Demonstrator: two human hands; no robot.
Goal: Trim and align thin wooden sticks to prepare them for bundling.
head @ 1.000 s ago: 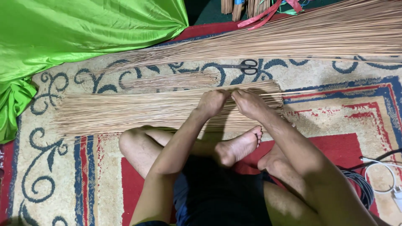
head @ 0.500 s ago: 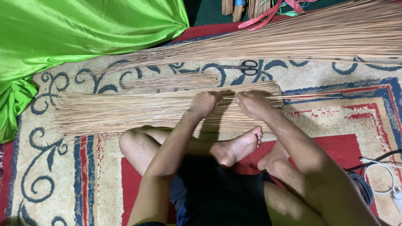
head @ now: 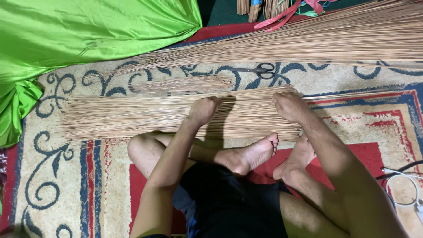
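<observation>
Both hands rest on a flat layer of thin tan sticks (head: 145,115) spread across the carpet (head: 66,185) in front of the seated person's crossed legs. Left hand (head: 203,110) lies curled, knuckles up, fingers pressed down onto the sticks near the middle of the layer; whether it pinches any of them cannot be told. Right hand (head: 288,105) sits at the layer's right end, fingers bent over the stick tips, pressing on them rather than lifting.

These sticks are long, straight and very slender, pale brown, laid side by side and running left to right, their left ends fanned loosely. A bare foot (head: 251,155) lies just below the layer's near edge. Beyond it a smaller, thinner scatter of sticks (head: 185,83) lies on the carpet, and near that a pair of black-handled scissors (head: 260,70). Farther back stretches a much larger heap of long sticks (head: 335,37). Bright green cloth (head: 83,35) fills the upper left corner, and white cables (head: 405,185) lie at the right edge.
</observation>
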